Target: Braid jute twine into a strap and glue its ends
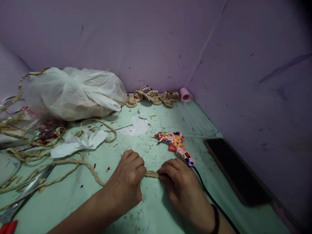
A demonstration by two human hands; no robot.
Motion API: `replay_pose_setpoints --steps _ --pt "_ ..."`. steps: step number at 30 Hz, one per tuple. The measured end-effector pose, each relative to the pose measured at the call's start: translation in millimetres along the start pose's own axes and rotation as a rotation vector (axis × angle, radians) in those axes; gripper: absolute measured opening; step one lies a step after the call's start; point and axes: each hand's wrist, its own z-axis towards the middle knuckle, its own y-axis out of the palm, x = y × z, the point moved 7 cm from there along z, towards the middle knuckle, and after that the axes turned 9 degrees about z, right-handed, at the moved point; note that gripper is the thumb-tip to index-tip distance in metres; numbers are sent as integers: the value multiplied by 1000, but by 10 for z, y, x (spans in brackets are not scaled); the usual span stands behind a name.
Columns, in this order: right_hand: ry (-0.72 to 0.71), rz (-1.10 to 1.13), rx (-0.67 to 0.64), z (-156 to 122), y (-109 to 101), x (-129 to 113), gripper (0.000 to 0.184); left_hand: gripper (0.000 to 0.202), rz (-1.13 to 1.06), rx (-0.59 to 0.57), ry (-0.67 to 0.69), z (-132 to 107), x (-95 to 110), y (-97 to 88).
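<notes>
Between my two hands runs a short doubled piece of braided jute rope [152, 174], low over the green tabletop. My left hand [130, 177] is closed in a fist around its left end. At its right end, my right hand [181, 183] pinches the rope between thumb and fingers. A long loose jute cord [90, 164] trails from the left side up to my left forearm; whether it joins the held piece is hidden. Just beyond my right hand lies a flower-patterned glue gun [176, 144], its nozzle pointing left and its black cable running past my right wrist.
A dark phone [236, 172] lies at the right. Small beaded jute sandals [153, 97] and a pink thread spool [186, 95] line the back wall. A white plastic bag [83, 92] fills the back left. Scissors [29, 187] and crumpled white paper [79, 143] lie left.
</notes>
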Motion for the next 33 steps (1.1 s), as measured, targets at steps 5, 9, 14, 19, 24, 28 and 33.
replay_pose_setpoints --steps 5,9,14,19,24,28,33 --pt "45 46 -17 20 -51 56 16 21 2 -61 -92 10 -43 30" --pt "79 186 -23 20 -225 141 21 18 -114 -180 -184 3 -131 10" --pt "23 99 28 12 -338 64 12 26 -109 -153 -213 -14 -153 -126" --pt "30 16 -50 16 -219 39 13 14 -149 -87 -213 13 -136 -119" --pt "78 6 -118 6 -120 80 16 16 -53 -116 -187 12 -84 -16" --pt "77 -47 -120 12 -81 51 22 17 66 -112 -152 -8 -36 5" --pt "107 -109 -128 12 -81 49 20 17 109 -117 -144 3 -31 4"
